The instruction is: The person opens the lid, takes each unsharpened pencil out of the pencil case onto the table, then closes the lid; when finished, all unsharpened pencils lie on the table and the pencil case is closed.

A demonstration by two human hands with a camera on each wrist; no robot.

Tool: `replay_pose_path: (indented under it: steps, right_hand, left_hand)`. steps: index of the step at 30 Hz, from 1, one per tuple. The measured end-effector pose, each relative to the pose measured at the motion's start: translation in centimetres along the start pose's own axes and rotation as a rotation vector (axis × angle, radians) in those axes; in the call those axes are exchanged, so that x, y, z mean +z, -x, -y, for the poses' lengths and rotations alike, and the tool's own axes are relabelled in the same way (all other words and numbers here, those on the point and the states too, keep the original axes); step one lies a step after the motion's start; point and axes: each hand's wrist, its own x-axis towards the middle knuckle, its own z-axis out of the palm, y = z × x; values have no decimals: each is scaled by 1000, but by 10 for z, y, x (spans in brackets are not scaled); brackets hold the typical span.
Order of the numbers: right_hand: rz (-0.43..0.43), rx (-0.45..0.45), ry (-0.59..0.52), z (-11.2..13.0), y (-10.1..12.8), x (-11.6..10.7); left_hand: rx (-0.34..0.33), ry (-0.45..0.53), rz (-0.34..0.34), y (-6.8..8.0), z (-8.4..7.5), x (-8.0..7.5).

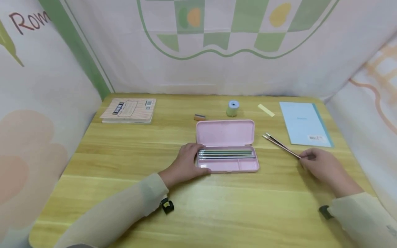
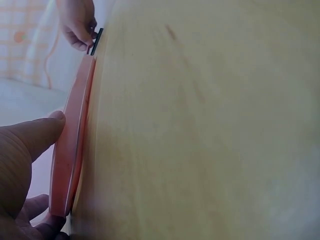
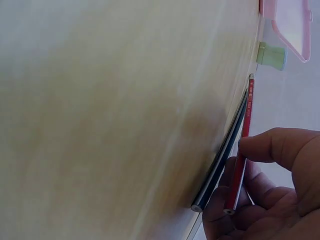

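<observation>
While both hands rest on the wooden table, layout runs as follows, largest to smallest.

Table: light wood grain, cloth walls on 3 sides.
Blue notebook: flat at far right, well apart from case.
Tan booklet: flat at far left corner.
Pencil case: pink, open, lid laid back flat; centre of table; several pencils lie lengthwise in its long compartment.
Left hand: fingers relaxed and spread vs. left end of case, thumb at far edge; touching, not clenched.
Right hand: right of case, just in front of blue notebook; thumb + fingertips pinch near end of red pencil.
Pencils: 2, side by side, btwn case and blue notebook; dark one lies on table touching the red.
Sharpener: green/blue cylinder, upright behind lid.
Yellow strip: right of sharpener.
Eraser: small, left of sharpener.
</observation>
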Motion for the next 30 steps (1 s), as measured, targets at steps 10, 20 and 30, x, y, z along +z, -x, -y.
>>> replay_pose_path:
  steps: [10, 20, 30]
  right_hand:
    - [2, -2, 16, -2, -2, 1]
    - [-43, -116, -160, 45, 6, 15]
    - [90, -295, -309, 114, -9, 55]
  left_hand:
    - [18, -13, -6, 0, 1, -1]
    - [13, -12, -5, 0, 0, -2]
    - [16, -12, 2, -1, 1, 1]
